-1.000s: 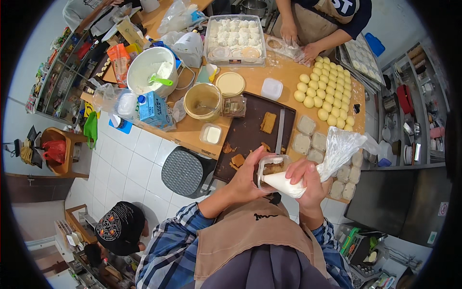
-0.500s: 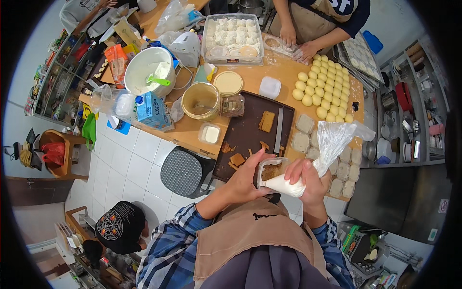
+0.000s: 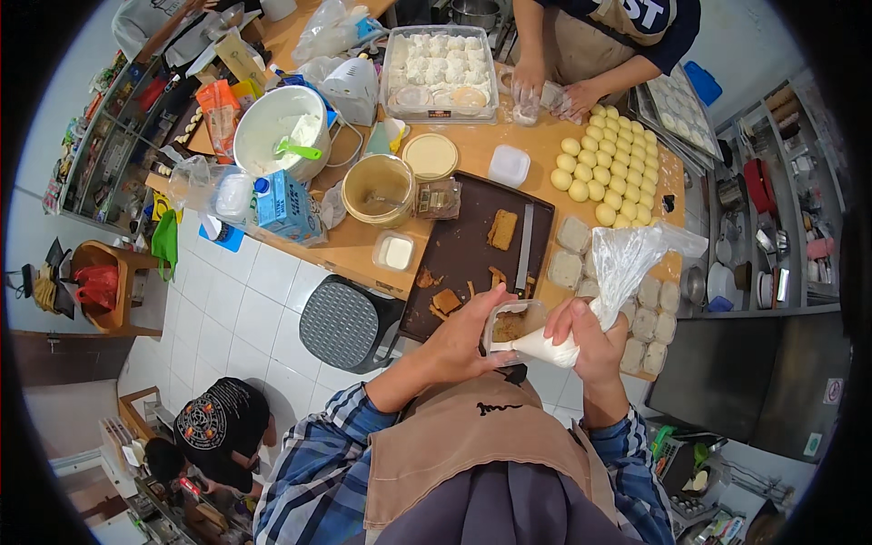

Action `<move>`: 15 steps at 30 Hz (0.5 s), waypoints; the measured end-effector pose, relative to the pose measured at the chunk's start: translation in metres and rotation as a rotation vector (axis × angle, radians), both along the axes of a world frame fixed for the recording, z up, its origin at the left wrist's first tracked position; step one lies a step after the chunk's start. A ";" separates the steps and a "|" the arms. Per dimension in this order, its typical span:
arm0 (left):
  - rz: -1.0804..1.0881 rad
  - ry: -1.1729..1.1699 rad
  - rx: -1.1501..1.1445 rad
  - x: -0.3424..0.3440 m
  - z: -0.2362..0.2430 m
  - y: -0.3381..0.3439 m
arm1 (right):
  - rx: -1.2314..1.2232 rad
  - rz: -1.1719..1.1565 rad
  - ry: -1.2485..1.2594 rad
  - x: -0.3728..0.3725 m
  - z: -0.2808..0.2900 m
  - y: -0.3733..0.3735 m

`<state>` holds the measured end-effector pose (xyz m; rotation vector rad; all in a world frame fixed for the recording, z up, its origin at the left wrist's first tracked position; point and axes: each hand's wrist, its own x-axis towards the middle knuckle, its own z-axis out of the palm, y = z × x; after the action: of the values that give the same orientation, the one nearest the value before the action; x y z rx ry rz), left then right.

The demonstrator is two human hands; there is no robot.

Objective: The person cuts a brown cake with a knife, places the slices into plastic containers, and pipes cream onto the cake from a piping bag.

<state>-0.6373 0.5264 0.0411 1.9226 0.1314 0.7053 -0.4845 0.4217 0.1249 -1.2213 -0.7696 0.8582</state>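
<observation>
2 things occupy me just below and right of the frame's centre: my left hand [image 3: 461,341] has its fingers wrapped round a clear plastic tub [image 3: 534,312], my right hand [image 3: 592,350] has its clamped on a piping bag [image 3: 627,272]. Brown cake [image 3: 510,324] already lies in the tub; I judge the piping only part done, with plenty left in the bag. The tub's lower edge is hard to read: I can't tell bag tip from cream, and my left fingertips are partly hidden.

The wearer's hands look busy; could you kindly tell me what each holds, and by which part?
The left hand holds a clear box by its left side; the right hand grips a piping bag around its middle.
</observation>
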 end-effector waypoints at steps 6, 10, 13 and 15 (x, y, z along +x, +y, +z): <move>0.001 0.017 0.043 -0.002 0.004 0.001 | -0.039 -0.002 -0.070 -0.001 0.002 0.001; -0.001 0.023 0.097 -0.001 0.007 0.003 | -0.056 -0.001 -0.097 -0.001 -0.002 0.001; -0.016 0.018 0.043 0.000 0.003 0.002 | -0.057 -0.004 -0.125 -0.002 -0.003 0.002; -0.014 0.021 0.034 0.000 0.003 0.002 | -0.048 -0.023 -0.160 -0.002 -0.004 0.002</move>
<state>-0.6370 0.5282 0.0442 1.9620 0.1194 0.6819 -0.4869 0.4235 0.1211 -1.3506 -0.8658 0.7701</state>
